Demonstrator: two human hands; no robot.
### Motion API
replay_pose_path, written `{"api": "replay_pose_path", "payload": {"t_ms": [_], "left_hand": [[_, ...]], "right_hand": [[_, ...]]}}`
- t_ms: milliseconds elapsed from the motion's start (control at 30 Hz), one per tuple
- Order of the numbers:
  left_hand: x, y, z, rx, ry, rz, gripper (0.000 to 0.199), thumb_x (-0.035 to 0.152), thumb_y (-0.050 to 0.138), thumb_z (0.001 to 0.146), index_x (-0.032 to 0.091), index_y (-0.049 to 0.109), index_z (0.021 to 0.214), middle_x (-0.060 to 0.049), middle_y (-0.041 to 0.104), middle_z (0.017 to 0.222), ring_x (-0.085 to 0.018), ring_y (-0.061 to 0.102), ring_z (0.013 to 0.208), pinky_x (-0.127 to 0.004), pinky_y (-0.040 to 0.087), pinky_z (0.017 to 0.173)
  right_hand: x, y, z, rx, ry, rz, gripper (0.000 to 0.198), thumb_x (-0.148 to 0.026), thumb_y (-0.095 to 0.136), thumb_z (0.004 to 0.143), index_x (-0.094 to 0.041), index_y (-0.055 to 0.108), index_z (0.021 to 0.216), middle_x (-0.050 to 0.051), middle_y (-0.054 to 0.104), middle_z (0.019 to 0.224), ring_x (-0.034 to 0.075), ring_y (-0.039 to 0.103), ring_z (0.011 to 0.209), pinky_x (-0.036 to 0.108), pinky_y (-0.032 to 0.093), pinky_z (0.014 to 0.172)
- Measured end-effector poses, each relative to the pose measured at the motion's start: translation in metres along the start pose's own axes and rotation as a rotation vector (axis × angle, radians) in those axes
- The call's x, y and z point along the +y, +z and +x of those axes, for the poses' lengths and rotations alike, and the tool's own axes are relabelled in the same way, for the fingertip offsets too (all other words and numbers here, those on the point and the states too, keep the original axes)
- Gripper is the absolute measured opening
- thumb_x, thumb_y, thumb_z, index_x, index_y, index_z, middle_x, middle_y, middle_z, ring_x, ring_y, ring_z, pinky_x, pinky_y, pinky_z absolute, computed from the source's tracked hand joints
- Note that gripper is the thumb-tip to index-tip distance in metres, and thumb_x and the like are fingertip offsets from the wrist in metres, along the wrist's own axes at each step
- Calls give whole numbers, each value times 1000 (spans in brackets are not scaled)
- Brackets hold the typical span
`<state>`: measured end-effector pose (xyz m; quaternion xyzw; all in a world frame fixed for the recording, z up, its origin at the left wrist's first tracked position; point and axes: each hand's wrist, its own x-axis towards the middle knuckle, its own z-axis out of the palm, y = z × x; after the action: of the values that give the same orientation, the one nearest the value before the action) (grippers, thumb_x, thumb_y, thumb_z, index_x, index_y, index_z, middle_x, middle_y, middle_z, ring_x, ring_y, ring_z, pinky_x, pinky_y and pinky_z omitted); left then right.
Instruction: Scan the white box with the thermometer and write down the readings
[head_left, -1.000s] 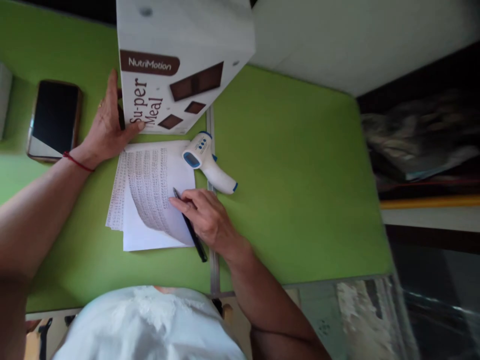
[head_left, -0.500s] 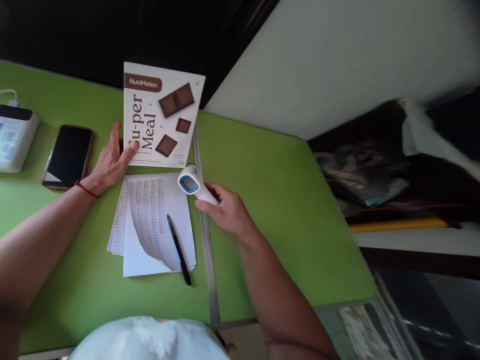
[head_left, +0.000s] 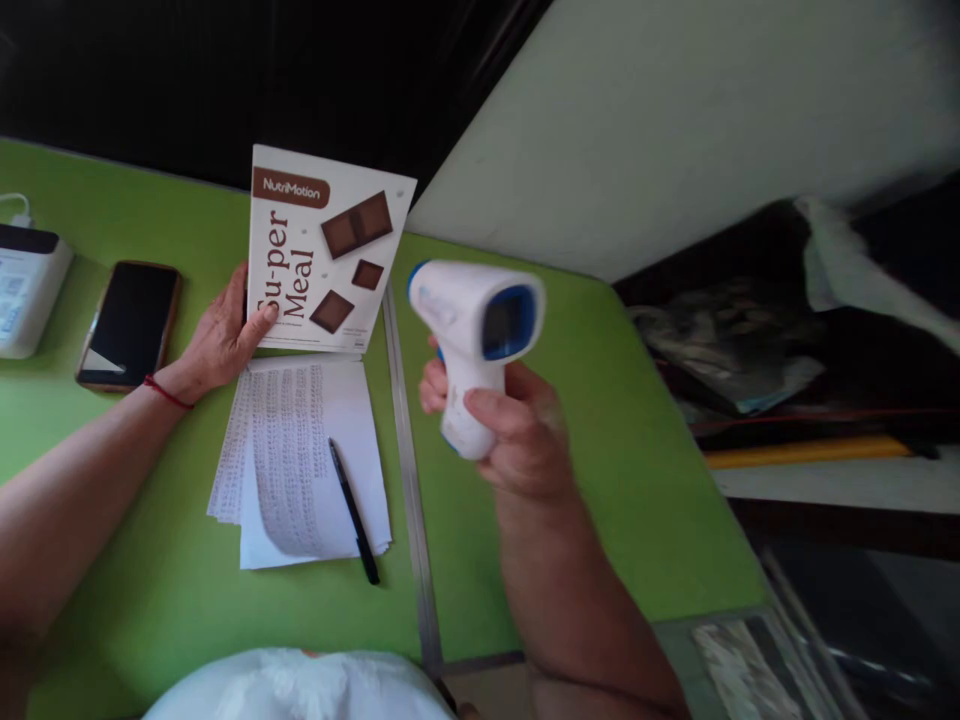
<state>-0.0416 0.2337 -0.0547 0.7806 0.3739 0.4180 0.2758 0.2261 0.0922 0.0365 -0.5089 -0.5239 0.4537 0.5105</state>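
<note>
My left hand [head_left: 229, 335] grips the lower left edge of a white box [head_left: 300, 270] with chocolate pieces and "Su-per Meal" printed on it. Its thumb lies on the front; the other fingers are partly hidden behind. My right hand [head_left: 517, 420] is wrapped round the handle of a white and blue infrared thermometer [head_left: 469, 310], raised over the table's right part. The thermometer's dark screen faces me and its nose points left, towards the box. Below the box lie printed sheets of paper [head_left: 289, 460], with a black pen [head_left: 352, 510] across their right side.
A phone [head_left: 127, 325] lies on the green table [head_left: 637, 480] left of my left hand. Beyond it stands a white device [head_left: 30, 290] with a cable. A metal strip [head_left: 409, 480] crosses the table. A wall [head_left: 675, 130] rises behind, and cluttered shelves stand at right.
My right hand has lifted the thermometer up and to the right, away from the papers, and turned it so its nose points left. The left hand still holds the box.
</note>
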Motion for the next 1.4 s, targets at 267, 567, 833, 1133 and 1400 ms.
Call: {"api": "replay_pose_path", "payload": {"t_ms": [267, 567, 833, 1133, 1400], "left_hand": [[13, -5, 1, -72, 29, 63, 70, 74, 37, 101, 20, 46, 145, -18, 61, 143, -38, 62, 129, -55, 52, 106], [11, -5, 1, -134, 45, 92, 70, 73, 36, 101, 21, 45, 146, -17, 64, 139, -38, 66, 121, -57, 55, 101], [11, -7, 1, -138, 42, 65, 69, 72, 50, 97, 24, 45, 146, -15, 61, 143, -39, 59, 132, -57, 51, 110], [10, -8, 1, -134, 60, 49, 66, 70, 55, 96, 25, 47, 144, -13, 63, 140, -38, 60, 130, -56, 52, 109], [12, -8, 1, -139, 51, 52, 65, 70, 54, 96, 24, 49, 142, -14, 62, 142, -38, 61, 129, -56, 52, 108]], "right_hand": [[85, 72, 0, 16, -15, 275, 43, -65, 60, 84, -25, 62, 98, -2, 53, 71, 15, 49, 61, 32, 44, 57], [92, 73, -7, 79, -58, 190, 33, -58, 62, 90, -26, 60, 90, -3, 52, 71, 12, 44, 60, 30, 39, 57], [87, 69, 1, -10, 23, 231, 41, -64, 68, 83, -24, 59, 85, -3, 53, 69, 12, 43, 59, 29, 36, 54], [90, 67, 0, -20, 34, 170, 39, -61, 69, 84, -24, 59, 82, -3, 54, 68, 13, 48, 61, 30, 40, 59], [95, 66, -2, -7, 23, 155, 36, -57, 68, 86, -22, 61, 79, -3, 56, 67, 13, 49, 61, 30, 40, 59]]}}
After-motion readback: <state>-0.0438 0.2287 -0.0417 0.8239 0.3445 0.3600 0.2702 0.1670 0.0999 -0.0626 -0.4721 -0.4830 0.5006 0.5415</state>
